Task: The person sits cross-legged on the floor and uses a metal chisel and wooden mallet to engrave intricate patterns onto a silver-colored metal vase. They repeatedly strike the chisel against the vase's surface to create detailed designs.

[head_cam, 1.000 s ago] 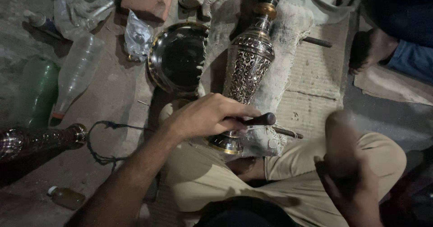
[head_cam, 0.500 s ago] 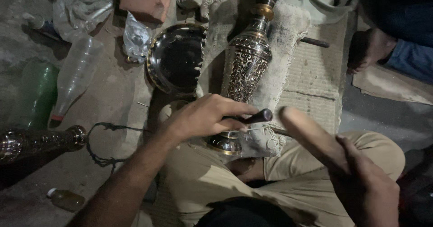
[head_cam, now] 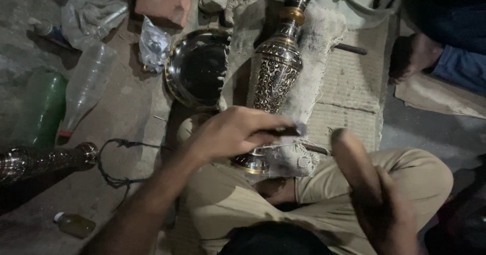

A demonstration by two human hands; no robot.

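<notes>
- On a worn woven mat (head_cam: 354,90) laid over a concrete floor, a seated person is working on an engraved metal vase (head_cam: 276,75) that is lying on its side on a frayed white cloth (head_cam: 314,42), its foot toward the lap and its neck pointing away.
- The left hand (head_cam: 233,131) is closing around a slim dark tool (head_cam: 286,131), apparently a chisel or punch, with the tip resting near the vase's lower body.
- The right hand (head_cam: 377,204) is gripping a thick wooden handle (head_cam: 352,156), probably a mallet, raised beside the knee and blurred.
- Doing this well is likely a matter of keeping the tool steady against the metal, striking squarely and lightly, and letting the cloth stop the vase from rolling.
- The vase is showing dense dark scrollwork against bright metal, with a brass-coloured band at the neck and a polished foot.
- A round metal tray (head_cam: 195,67) is lying just left of the vase; plastic bottles (head_cam: 86,88), a brick (head_cam: 162,4) and another person's bare foot (head_cam: 410,57) are sitting farther off.
</notes>
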